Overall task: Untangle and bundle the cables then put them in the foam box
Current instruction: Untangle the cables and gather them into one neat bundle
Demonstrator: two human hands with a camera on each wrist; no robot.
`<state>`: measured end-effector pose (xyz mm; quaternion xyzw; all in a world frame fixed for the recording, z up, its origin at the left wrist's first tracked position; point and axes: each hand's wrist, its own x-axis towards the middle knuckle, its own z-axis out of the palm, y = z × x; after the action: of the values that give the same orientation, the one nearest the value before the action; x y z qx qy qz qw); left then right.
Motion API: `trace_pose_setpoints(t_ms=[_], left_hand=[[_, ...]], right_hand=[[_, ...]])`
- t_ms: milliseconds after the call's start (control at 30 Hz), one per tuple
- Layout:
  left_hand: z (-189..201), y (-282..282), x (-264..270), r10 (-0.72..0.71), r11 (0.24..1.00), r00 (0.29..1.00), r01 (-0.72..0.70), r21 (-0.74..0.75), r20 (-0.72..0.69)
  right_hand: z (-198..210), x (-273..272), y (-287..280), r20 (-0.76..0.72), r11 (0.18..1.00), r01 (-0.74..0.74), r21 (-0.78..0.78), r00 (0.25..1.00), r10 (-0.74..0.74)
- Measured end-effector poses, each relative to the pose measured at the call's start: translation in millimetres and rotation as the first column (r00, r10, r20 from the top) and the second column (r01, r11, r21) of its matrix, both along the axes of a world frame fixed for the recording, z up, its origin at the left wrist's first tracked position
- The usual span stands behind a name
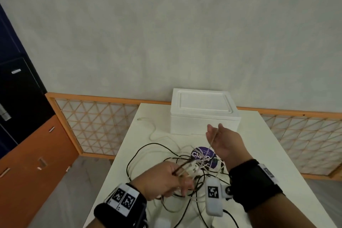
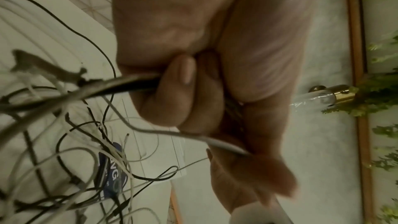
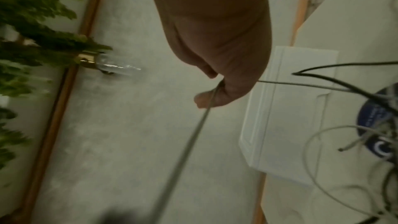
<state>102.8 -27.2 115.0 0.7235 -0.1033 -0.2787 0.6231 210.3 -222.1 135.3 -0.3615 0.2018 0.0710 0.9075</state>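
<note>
A tangle of black and white cables [image 1: 185, 170] lies in the middle of the white table [image 1: 268, 153]. My left hand [image 1: 182, 174] grips a bunch of black and white strands [image 2: 129, 83] just above the pile, fingers curled round them. My right hand [image 1: 213, 127] is raised in front of the foam box and pinches one thin white cable [image 1: 211, 142], which runs taut down into the tangle. The same cable [image 3: 193, 134] passes under the right thumb in the right wrist view. The white foam box [image 1: 203, 113] stands at the table's far edge with its lid on.
A round purple label [image 1: 202, 154] lies under the cables. One loose white cable end [image 1: 146, 119] trails to the back left of the table. An orange lattice railing [image 1: 96, 120] runs behind, a dark cabinet [image 1: 16, 98] stands at left, and green foliage [image 3: 32, 23] is on the wall.
</note>
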Motion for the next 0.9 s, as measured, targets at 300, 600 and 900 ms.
trace_pose_setpoints(t_ms=[300, 600, 900], left_hand=[[4, 14, -1, -0.100, 0.989, 0.995, 0.100, 0.112, -0.001], [28, -14, 55, 0.473, 0.880, 0.880, -0.474, -0.042, -0.032], [31, 13, 61, 0.774, 0.633, 0.619, -0.764, -0.124, 0.132]], right_hand=[[-16, 17, -52, -0.003, 0.970, 0.047, -0.237, 0.999, -0.049], [-1, -79, 29, 0.171, 0.349, -0.105, -0.931, 0.721, 0.671], [2, -77, 16, 0.343, 0.525, 0.080, -0.847, 0.837, 0.426]])
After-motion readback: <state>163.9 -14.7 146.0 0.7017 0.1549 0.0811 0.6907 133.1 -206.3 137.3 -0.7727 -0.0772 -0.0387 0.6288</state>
